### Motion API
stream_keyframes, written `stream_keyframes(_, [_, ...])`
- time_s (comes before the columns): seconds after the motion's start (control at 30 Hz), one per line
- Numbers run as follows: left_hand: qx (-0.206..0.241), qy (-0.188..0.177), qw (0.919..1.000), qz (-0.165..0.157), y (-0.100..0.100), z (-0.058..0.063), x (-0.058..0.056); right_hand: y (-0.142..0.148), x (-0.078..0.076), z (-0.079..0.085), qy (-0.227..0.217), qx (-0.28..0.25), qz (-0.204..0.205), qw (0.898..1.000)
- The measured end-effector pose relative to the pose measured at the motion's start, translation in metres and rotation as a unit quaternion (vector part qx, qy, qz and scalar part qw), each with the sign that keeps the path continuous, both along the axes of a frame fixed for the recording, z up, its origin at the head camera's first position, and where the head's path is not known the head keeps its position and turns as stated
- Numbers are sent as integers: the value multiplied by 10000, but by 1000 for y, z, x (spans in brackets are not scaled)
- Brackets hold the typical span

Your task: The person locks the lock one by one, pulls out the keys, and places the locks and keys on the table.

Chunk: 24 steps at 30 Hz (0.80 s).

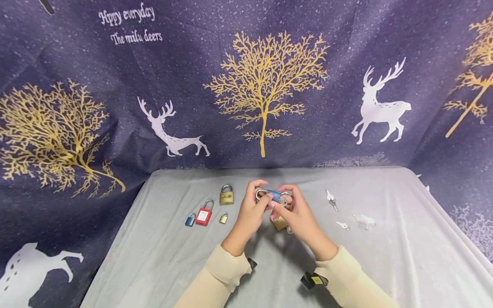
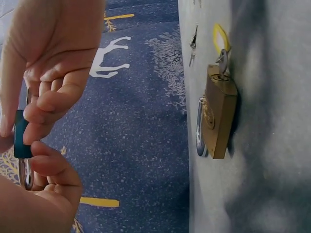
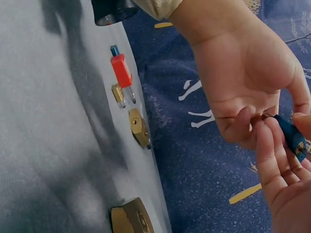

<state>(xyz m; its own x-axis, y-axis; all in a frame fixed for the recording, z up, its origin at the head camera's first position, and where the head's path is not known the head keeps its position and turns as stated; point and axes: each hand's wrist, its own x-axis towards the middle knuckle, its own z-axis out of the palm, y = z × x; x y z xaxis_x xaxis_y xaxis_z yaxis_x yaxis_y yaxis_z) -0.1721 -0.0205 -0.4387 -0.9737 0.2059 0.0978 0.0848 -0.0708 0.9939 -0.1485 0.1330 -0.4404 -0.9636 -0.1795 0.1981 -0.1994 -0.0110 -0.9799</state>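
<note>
Above the table, a small blue padlock (image 1: 274, 195) lies sideways between both hands. My left hand (image 1: 252, 207) grips it at the end with the silver shackle (image 2: 25, 174), which points left in the head view. Opposite, my right hand (image 1: 295, 209) pinches the padlock body with thumb and fingers. A silver ring-like piece (image 1: 286, 194) and a clear tag (image 1: 283, 201) show by the right fingers. The right wrist view shows the padlock's keyhole end (image 3: 301, 148), partly covered by fingers. Beneath the hands, a brass padlock (image 2: 219, 114) rests with a key (image 2: 223, 62) in it.
Left on the grey tablecloth (image 1: 154, 256) are a large brass padlock (image 1: 226, 196), a red padlock (image 1: 203, 215), a small blue padlock (image 1: 190, 220) and a small brass padlock (image 1: 224, 218). To the right lie several keys (image 1: 343, 225). A printed curtain (image 1: 308, 149) hangs behind.
</note>
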Motion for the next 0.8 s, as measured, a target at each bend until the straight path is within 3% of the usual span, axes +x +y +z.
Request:
stream_keyframes(0.17, [518, -250, 9983, 103, -2, 5, 1, -3, -1, 0, 85, 178, -53, 9998])
stream_keyframes(0.37, [518, -77, 9985, 183, -2, 8, 0, 0, 0, 2, 148, -117, -166, 9997])
stream_keyframes(0.53, [576, -21, 9982, 182, -2, 9, 0, 2, 1, 6, -28, -498, 34, 9988])
stream_keyframes(0.8, [545, 22, 9983, 192, 0, 6, 1, 4, 0, 5, -113, -576, 214, 9980])
